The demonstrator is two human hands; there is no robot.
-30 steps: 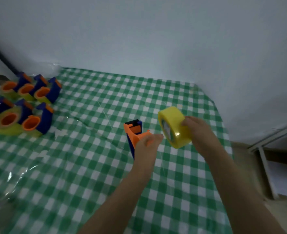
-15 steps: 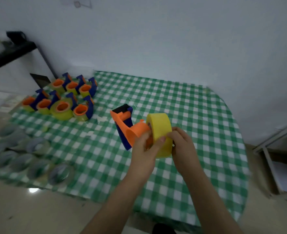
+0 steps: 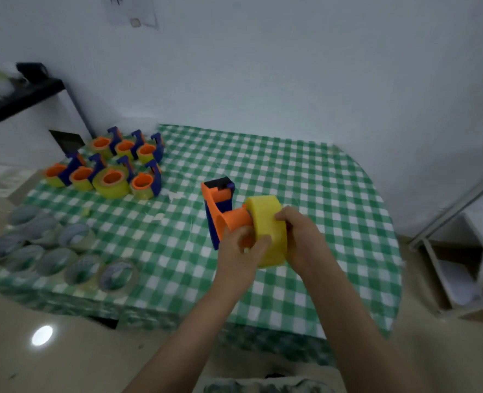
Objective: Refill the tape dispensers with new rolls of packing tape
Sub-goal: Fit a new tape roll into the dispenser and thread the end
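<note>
Table: a green-and-white checked cloth [image 3: 291, 171] under a clear shiny cover spreads over the whole top and hangs over the near edge.
Left hand [image 3: 239, 252]: fingers curled round the orange hub of a dispenser [image 3: 220, 207], thumb touching the roll.
Right hand [image 3: 302, 236]: wrapped round the right side of a yellow tape roll [image 3: 266, 219], fingers over its rim.
Roll and dispenser: held up over the middle of the table, toward the near edge; the roll meets the end of the hub, and the blue body points to the far side.
Far left corner: a cluster of filled dispensers [image 3: 112, 165], orange and blue, packed close together.
Near left corner: clear tape rolls [image 3: 58, 251] lying flat in two rows.
Wall [image 3: 291, 66]: pale and plain, with a sheet of paper [image 3: 132, 9] stuck high up.
Left of the table: a black shelf [image 3: 16, 95] against the wall.
Right of the table: a white rack [image 3: 461, 265] standing on the floor.
Floor [image 3: 13, 364]: glossy beige tile showing a round spot of light [image 3: 41, 335].
</note>
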